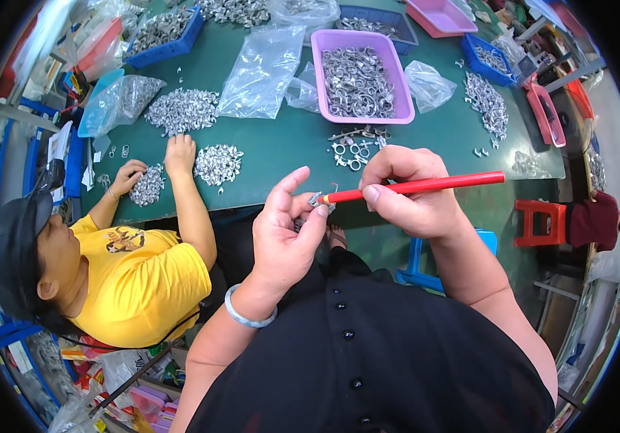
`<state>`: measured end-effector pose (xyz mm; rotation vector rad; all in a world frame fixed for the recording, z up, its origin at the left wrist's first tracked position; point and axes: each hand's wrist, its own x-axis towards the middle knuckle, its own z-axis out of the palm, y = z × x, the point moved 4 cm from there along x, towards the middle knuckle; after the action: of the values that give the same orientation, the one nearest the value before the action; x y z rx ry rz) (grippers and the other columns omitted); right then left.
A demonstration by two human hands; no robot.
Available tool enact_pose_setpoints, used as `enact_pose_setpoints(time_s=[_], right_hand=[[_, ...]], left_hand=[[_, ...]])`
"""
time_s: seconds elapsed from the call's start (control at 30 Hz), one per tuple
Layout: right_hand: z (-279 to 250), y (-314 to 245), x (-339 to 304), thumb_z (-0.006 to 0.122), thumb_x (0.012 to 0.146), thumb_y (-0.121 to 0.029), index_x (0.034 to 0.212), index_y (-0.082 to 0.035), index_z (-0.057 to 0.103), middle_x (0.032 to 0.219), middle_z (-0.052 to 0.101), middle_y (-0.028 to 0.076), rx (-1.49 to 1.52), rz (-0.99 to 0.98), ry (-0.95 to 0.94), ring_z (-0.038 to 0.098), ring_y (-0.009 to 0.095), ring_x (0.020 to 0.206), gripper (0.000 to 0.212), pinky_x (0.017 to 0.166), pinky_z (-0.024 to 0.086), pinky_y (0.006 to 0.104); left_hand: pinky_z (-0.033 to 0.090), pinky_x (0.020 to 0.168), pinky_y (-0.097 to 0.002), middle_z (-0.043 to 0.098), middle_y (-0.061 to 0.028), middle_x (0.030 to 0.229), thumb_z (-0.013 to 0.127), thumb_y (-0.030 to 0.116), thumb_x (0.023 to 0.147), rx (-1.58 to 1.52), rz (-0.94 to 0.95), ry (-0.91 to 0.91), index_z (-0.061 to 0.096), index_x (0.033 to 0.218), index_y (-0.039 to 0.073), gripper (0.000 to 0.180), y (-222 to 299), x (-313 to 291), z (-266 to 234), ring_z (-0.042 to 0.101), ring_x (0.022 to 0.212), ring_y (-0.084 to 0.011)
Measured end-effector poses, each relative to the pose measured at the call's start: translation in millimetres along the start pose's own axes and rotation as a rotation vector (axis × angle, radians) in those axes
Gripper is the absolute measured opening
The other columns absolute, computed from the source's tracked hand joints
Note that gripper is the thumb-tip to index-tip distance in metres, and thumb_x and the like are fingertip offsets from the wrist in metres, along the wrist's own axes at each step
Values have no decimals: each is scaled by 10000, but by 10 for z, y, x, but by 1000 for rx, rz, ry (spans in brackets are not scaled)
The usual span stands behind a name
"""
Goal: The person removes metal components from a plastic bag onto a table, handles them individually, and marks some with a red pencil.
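My left hand (288, 231) pinches a small silver metal part (319, 200) between thumb and fingers, held up in front of my black dress. My right hand (411, 191) grips a red stick-like tool (425, 186), whose tip touches the metal part. Both hands hover at the near edge of a green table (281, 144). A few loose silver ring parts (353, 148) lie on the table just beyond my hands, in front of a purple tray (362, 115) filled with similar parts.
A person in a yellow shirt (137, 278) and dark cap sits at my left, both hands on piles of metal parts (216, 162). Clear plastic bags (263, 68), blue bins (166, 32), pink trays and a red stool (539, 220) surround the table.
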<state>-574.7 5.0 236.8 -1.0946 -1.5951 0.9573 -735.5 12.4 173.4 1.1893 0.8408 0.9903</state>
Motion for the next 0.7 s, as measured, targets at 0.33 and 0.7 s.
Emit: enact_pose_setpoints(time_s=[0.33, 0.7], right_hand=[[34, -65, -73, 571, 703, -80, 690, -7, 526, 589, 518, 54, -94, -21, -33, 497, 130, 520, 87, 476, 391, 256], [-10, -27, 12, 560, 710, -75, 714, -1, 534, 594, 519, 50, -111, -3, 70, 484, 112, 528, 78, 483, 385, 248]], left_hand=[[398, 605, -146, 612, -34, 872, 536, -11, 805, 20, 16, -19, 363, 1211, -46, 444, -14, -104, 35, 458, 652, 3], [396, 640, -143, 614, -68, 914, 523, -32, 801, 26, -4, -42, 349, 1222, -38, 456, 6, -94, 31, 523, 724, -29]])
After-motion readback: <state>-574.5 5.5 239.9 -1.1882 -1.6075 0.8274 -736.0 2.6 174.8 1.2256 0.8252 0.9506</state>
